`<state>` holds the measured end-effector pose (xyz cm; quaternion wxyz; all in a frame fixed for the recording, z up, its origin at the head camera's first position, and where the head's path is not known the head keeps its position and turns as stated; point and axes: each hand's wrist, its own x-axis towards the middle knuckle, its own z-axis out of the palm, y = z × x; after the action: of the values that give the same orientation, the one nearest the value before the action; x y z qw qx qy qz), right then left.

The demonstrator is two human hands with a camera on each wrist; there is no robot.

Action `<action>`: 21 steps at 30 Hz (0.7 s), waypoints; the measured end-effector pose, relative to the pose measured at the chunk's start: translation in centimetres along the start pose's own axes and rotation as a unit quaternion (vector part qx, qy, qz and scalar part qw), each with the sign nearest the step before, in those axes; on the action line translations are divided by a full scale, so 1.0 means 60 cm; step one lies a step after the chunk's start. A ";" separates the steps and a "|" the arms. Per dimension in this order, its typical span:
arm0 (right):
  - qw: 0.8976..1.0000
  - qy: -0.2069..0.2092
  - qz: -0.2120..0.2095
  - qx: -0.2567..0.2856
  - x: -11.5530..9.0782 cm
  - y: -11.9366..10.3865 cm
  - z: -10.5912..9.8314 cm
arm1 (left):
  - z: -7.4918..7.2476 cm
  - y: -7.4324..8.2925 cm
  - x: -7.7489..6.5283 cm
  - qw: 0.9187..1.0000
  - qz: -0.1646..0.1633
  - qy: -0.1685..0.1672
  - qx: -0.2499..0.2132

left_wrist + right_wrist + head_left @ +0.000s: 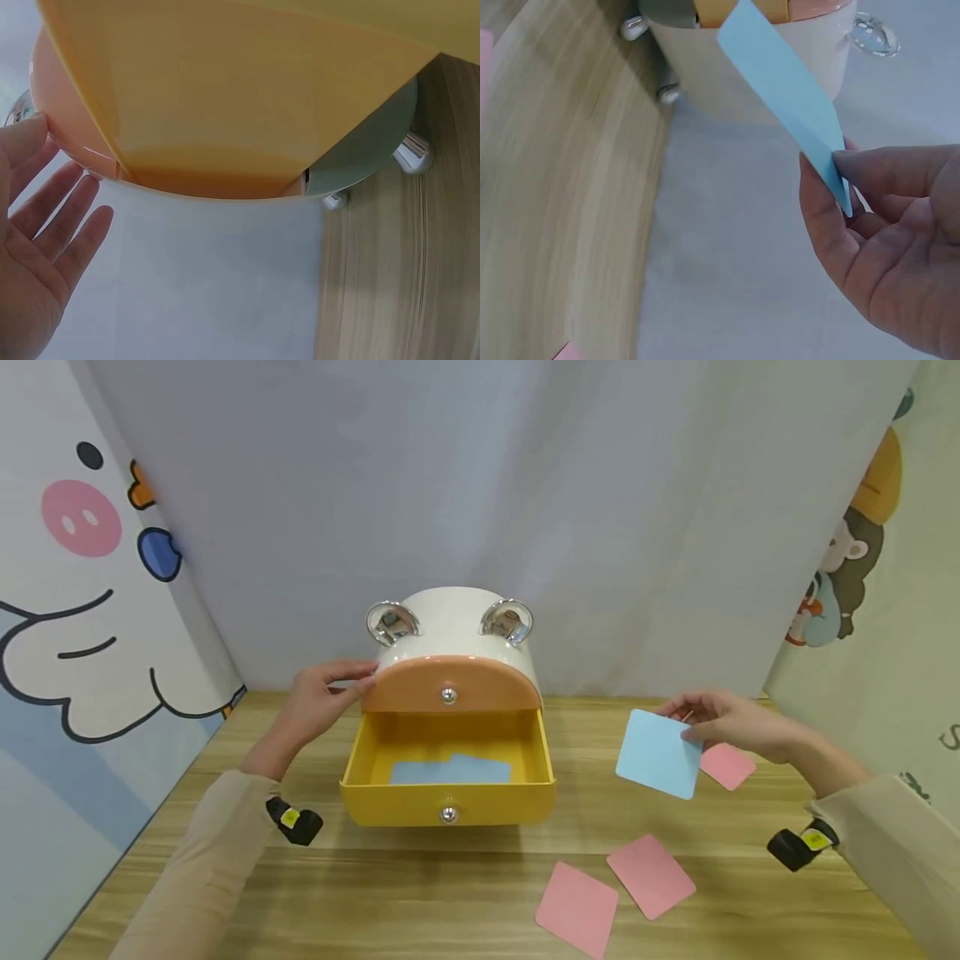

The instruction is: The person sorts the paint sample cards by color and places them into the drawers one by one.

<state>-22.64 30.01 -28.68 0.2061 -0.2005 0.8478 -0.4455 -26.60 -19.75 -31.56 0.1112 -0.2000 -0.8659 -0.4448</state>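
Observation:
Between the thumb and fingers of my right hand (pixel 738 725) a light blue square card (pixel 656 756) is pinched at one corner, tilted above the table. My left hand (pixel 311 702) touches the left side of a small white cabinet (pixel 453 627) with silver ears; its fingers lie fairly straight along the cabinet's edge in the left wrist view. The cabinet's yellow drawer (pixel 390 806) is pulled out, with blue cards (pixel 450 770) lying inside. Above it, the orange drawer (pixel 495 687) with a silver knob is closed.
Two pink cards (pixel 577 908) (pixel 651 877) lie on the wooden table (pixel 360 902) at the front right. Another pink card (pixel 727 767) is partly hidden below my right hand. A pale curtain (pixel 600 527) hangs behind the cabinet, with printed cloths on both sides.

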 end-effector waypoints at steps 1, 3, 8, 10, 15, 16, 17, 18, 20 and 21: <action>1.000 0.004 0.000 -0.004 0.007 -0.013 0.001 | -0.001 0.009 -0.002 1.000 -0.001 -0.002 0.001; 1.000 0.010 0.001 -0.011 0.023 -0.037 0.005 | 0.000 0.010 -0.001 1.000 0.000 -0.002 0.000; 1.000 0.009 -0.017 -0.017 0.072 -0.087 0.028 | 0.002 -0.006 0.003 1.000 0.004 0.001 -0.001; 0.999 0.003 -0.029 -0.014 0.092 -0.103 0.042 | 0.001 -0.006 0.002 1.000 0.004 0.002 -0.001; 0.998 -0.005 -0.060 -0.005 0.132 -0.133 0.081 | 0.001 -0.005 0.001 1.000 0.001 0.000 -0.002; 0.998 -0.007 -0.066 -0.001 0.138 -0.137 0.089 | 0.001 -0.005 0.001 1.000 0.000 -0.001 -0.002; 0.997 -0.008 -0.072 0.001 0.144 -0.142 0.096 | 0.001 -0.005 0.002 1.000 -0.001 -0.001 0.000; 0.997 -0.013 -0.077 0.003 0.150 -0.147 0.104 | 0.001 -0.005 0.002 1.000 -0.001 -0.001 0.001; 0.996 -0.026 -0.086 0.005 0.160 -0.153 0.120 | 0.001 -0.006 0.003 1.000 -0.002 0.000 0.002; 0.995 -0.033 -0.090 0.004 0.165 -0.155 0.127 | 0.001 -0.006 0.003 1.000 -0.002 0.001 0.003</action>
<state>-25.42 14.83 -26.53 0.1938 -0.2895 0.8173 -0.4589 -26.92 -19.84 -31.80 0.1113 -0.1978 -0.8675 -0.4427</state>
